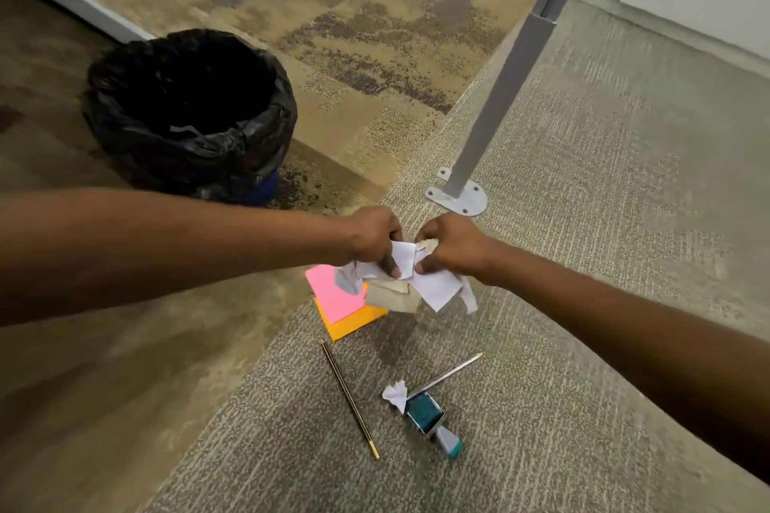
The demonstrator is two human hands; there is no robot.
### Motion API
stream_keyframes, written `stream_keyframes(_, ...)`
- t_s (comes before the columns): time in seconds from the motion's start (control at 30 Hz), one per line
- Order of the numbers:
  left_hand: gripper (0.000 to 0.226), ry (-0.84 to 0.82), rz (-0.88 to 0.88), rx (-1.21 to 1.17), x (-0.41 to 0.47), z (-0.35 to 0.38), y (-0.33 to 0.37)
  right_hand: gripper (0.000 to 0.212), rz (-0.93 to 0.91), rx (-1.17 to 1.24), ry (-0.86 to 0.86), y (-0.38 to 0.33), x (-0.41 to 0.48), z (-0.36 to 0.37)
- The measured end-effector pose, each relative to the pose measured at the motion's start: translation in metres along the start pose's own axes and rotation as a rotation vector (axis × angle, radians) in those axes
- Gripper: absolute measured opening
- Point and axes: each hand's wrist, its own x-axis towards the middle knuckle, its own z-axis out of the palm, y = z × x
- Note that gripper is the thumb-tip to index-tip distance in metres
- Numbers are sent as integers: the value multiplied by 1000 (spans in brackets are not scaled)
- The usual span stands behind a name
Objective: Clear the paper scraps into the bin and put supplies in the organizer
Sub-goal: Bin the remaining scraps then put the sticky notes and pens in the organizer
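The black-lined bin (233, 142) stands open on the floor, near and to the left of the hands. The left hand (375, 237) and right hand (454, 246) both curl their fingers round a loose bundle of paper scraps (429, 287), held above the sticky notes (333, 300). The bundle looks feather-light, soft and apt to shed pieces, so squeezing it into one wad seems safest. The pencil (350, 400) is stiff and thin, best pinched mid-shaft. One small crumpled scrap (395, 395) lies on the floor beside a teal tool (425, 414).

Both hands, left hand (375, 235) and right hand (452, 248), grip paper scraps (421, 283) together; the bin (187, 112) stands at ten o'clock, pencil (351, 400) at six.
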Motion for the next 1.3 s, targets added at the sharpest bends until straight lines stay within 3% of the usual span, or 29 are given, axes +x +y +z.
stream_keyframes(0.17,34,76,-44,54,-38,-80,-16,22,-98,104,9,-71,23,-35)
stream_keyframes(0.33,28,265,-107,-92,-86,-167,-37,23,-202,212,50,-153,57,-72)
stream_keyframes(0.5,32,527,-151,-128,-120,-241,-59,32,-284,209,156,-234,105,-104)
stream_keyframes(0.73,47,775,-262,-174,-117,-286,-108,22,-302,112,255,-303,171,-98)
stream_keyframes(0.93,54,710,-428,-48,-85,-284,-149,16,-268,48,340,-302,221,-53)
stream_keyframes(1.07,45,709,-497,10,-68,-268,-166,13,-220,-14,220,-294,233,-30)
stream_keyframes(1.17,41,694,-498,-14,-59,-253,-174,22,-268,4,134,-287,228,-20)
stream_keyframes(1.3,37,707,-504,121,-49,-234,-175,34,-350,-54,170,-278,212,-21)
